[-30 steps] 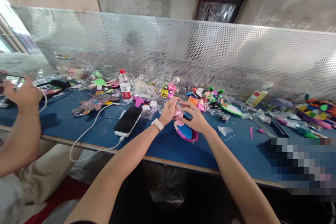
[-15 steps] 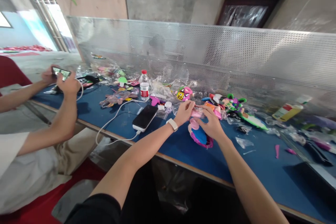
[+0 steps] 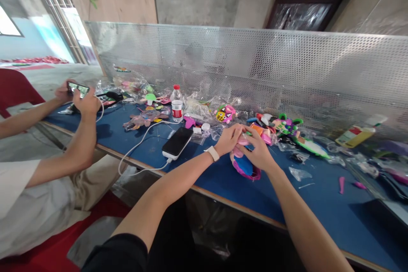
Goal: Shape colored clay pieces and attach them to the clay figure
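Note:
My left hand [image 3: 230,139], with a pale watch band on its wrist, has its fingers closed at a pink piece of modelling clay [image 3: 242,140]. From the other side my right hand [image 3: 259,153] pinches the same clay, and the fingertips of both hands nearly meet. Fingers cover much of the clay, and its exact shape is hidden. Just below the hands, an oval clay craft [image 3: 245,165] with a blue middle and a purple rim lies on the blue table [image 3: 210,182]. My right hand partly covers its upper end.
A phone on a white power bank [image 3: 177,142] lies to the left with a white cable. Behind it stands a red-capped bottle [image 3: 177,104]. Clay figures [image 3: 225,113] and plastic wrappers line the perforated screen [image 3: 287,63]. At far left, another person's hands [image 3: 83,97] hold a phone.
My hands have come closer together around the pink clay, and less of it shows between them. The whole view has shifted slightly. The oval craft stays on the table.

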Motion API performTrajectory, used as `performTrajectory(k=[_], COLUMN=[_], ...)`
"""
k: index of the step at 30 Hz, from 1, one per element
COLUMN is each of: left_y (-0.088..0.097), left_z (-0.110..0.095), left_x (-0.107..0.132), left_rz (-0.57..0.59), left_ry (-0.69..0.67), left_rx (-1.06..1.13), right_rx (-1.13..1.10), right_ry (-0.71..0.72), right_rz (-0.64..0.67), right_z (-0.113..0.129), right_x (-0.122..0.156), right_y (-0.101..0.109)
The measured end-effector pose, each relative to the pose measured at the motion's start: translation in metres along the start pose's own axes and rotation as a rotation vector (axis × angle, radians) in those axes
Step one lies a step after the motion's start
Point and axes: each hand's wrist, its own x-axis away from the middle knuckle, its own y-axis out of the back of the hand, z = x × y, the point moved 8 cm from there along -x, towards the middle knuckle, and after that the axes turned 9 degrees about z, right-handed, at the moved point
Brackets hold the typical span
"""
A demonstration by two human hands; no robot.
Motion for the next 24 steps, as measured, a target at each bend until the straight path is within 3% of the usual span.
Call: performTrajectory(k=[8, 12, 19, 24], left_y=[0.002, 0.004, 0.017, 0.02], left_z=[0.004, 0.004, -0.017, -0.018], left_x=[-0.005, -0.007, -0.007, -0.009], left_rz=[0.047, 0.026, 0.067, 0.051], left_ry=[-0.03, -0.01, -0.019, -0.041], left_rx=[0.139, 0.21, 0.106, 0.079], right_rx=[0.044, 0.1, 0.106, 0.063], right_ry=[0.031, 0.028, -0.011, -0.027], right_rz=[0.113, 0.101, 0.042, 0.056], right_z=[0.006, 0.009, 0.015, 0.019], right_x=[0.0, -0.004, -0.012, -0.014], right_y=[-0.009, -0.007, -0.008, -0.011])
